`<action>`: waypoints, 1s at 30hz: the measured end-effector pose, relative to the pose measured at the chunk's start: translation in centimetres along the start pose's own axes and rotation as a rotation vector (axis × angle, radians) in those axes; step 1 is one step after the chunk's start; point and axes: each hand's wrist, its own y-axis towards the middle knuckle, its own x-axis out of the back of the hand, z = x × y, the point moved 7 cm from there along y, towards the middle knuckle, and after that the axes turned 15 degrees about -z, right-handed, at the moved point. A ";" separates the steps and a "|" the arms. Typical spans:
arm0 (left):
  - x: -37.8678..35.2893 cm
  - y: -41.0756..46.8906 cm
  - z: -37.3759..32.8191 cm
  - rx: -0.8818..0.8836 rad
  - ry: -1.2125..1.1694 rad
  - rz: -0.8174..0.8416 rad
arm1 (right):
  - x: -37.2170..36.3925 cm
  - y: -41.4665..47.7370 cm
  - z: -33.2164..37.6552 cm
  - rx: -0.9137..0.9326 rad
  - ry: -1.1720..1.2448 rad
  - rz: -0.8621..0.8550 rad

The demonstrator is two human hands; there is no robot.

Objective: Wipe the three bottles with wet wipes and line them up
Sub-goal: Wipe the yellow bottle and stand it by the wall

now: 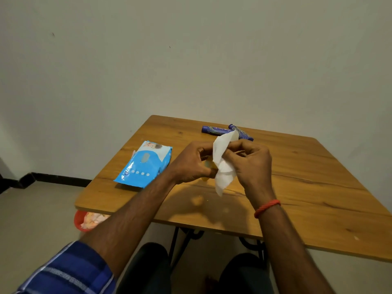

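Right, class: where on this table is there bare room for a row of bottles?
Bare: the right side of the table, beyond the right hand, and the strip along the near edge. Crowded: far edge, two purple bottles; left, the pack; middle, the left hand, yellow bottle and wipe.

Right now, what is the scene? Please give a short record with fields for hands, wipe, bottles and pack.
left hand: holds a yellow bottle, mostly hidden
right hand: pinches the white wipe
purple bottles: two, lying flat on the far side of the table
pack: lies flat, left of the hands
bin: red, on the floor under the table's left corner
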 end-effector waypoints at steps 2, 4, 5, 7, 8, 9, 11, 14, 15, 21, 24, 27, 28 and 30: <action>-0.1 -0.1 0.1 0.003 0.006 0.009 | -0.1 0.7 0.1 -0.035 -0.027 -0.020; -0.3 -0.1 0.4 0.008 0.010 0.007 | -0.2 1.2 0.4 -0.033 -0.045 -0.048; -0.3 -0.1 0.5 0.010 0.010 0.000 | -0.3 1.3 0.5 -0.030 -0.049 -0.061; -0.3 -0.1 0.6 0.011 0.007 -0.023 | -0.4 1.1 0.6 -0.014 -0.051 -0.065; -0.2 0.0 0.7 0.012 0.005 -0.037 | -0.5 0.8 0.6 0.001 -0.057 -0.051; 0.0 -0.1 0.8 0.016 0.004 -0.048 | -0.5 0.4 0.5 0.018 -0.071 -0.029; 0.1 -0.2 1.1 0.027 0.008 -0.052 | -0.2 -0.5 0.0 0.031 -0.107 0.030; 0.0 -0.4 1.8 0.036 0.063 -0.038 | 0.8 -1.7 -1.5 -0.047 -0.124 0.132; -0.1 -0.5 2.0 0.042 0.074 -0.033 | 1.0 -1.8 -1.9 -0.075 -0.120 0.151; -1.1 -0.7 1.8 0.071 0.044 -0.011 | 0.6 0.0 -1.2 -0.133 -0.076 0.048; -1.1 -0.7 1.1 0.057 0.056 -0.011 | 0.3 1.1 -0.2 -0.086 -0.067 -0.032; -0.8 -0.6 0.7 0.043 0.064 -0.023 | 0.0 1.2 -0.1 -0.079 -0.053 -0.065; -0.7 -0.7 0.7 0.049 0.060 -0.038 | 0.0 1.1 -0.2 -0.074 -0.054 -0.064; -0.5 -0.6 0.8 0.067 0.046 -0.072 | 0.1 0.6 -0.5 -0.078 -0.053 -0.046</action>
